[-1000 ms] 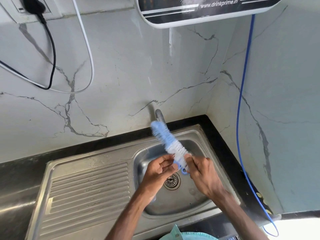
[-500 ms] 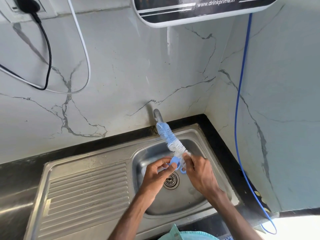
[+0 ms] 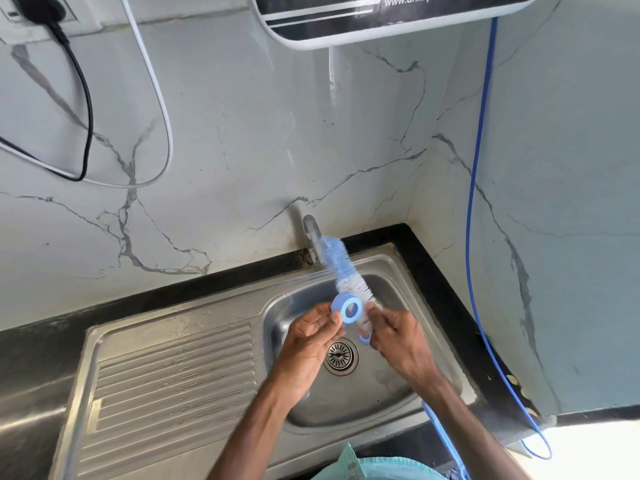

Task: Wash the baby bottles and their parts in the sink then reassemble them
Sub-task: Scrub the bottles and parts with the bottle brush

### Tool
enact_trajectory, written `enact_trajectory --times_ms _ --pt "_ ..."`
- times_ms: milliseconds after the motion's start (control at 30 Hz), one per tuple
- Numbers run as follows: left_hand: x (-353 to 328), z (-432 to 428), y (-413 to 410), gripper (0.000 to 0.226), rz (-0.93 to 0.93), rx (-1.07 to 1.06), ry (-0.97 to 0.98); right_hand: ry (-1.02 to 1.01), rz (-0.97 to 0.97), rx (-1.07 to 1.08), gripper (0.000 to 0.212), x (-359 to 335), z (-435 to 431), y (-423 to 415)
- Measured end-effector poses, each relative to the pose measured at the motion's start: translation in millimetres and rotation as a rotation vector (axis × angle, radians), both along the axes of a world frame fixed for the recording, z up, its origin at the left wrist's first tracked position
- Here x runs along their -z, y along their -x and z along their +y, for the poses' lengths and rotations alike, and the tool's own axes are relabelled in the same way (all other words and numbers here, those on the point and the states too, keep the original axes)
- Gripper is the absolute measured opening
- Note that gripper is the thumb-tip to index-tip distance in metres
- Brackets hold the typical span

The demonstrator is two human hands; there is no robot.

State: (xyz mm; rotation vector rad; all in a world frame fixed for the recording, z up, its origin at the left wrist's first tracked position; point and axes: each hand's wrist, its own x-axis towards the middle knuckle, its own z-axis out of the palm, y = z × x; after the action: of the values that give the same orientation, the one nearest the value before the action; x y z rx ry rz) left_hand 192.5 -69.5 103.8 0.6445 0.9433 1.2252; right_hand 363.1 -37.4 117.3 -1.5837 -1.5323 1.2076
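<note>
Head view: left hand (image 3: 313,336) pinches blue ring (image 3: 347,309); right hand (image 3: 398,341) grips blue-white bottle brush (image 3: 341,266), seemingly by handle.

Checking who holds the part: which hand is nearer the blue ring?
Left. The left hand pinches the blue ring; the right hand is just right of it, gripping the bottle brush.

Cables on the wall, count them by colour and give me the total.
Black cable: 1
White cable: 1
Blue cable: 1
Total: 3
</note>
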Motion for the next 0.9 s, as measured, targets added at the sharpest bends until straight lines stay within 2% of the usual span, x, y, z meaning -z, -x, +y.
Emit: enact_trajectory --times_ms 133,300,400,467,500,633,767,900 --pt "2 -1 -2 0.071 -0.095 -0.059 0.063 -0.036 0.174 0.006 0.051 -9 3 -1" --pt "2 -4 1 0.082 -0.231 -0.025 0.165 -0.090 0.101 -0.094 0.039 -12 4 -5" --pt "4 -6 0 0.056 -0.268 0.002 0.229 -0.067 0.191 -0.117 0.026 -11 7 -3" --pt "5 -7 -3 0.028 -0.281 -0.056 0.278 -0.094 0.199 -0.102 0.018 -12 6 0" --pt "6 -6 -3 0.024 -0.289 -0.107 0.300 -0.102 0.195 -0.098 0.017 -12 3 2" --pt "8 -2 -7 0.032 -0.246 -0.247 0.295 -0.125 0.219 -0.133 0.019 -15 -15 15" --pt "8 -5 -18 0.024 -0.133 -0.249 0.240 -0.148 0.118 0.011 0.025 -15 -3 8" --pt "6 -3 -15 0.029 -0.043 -0.292 0.145 -0.168 0.126 -0.041 0.024 -17 -17 13"
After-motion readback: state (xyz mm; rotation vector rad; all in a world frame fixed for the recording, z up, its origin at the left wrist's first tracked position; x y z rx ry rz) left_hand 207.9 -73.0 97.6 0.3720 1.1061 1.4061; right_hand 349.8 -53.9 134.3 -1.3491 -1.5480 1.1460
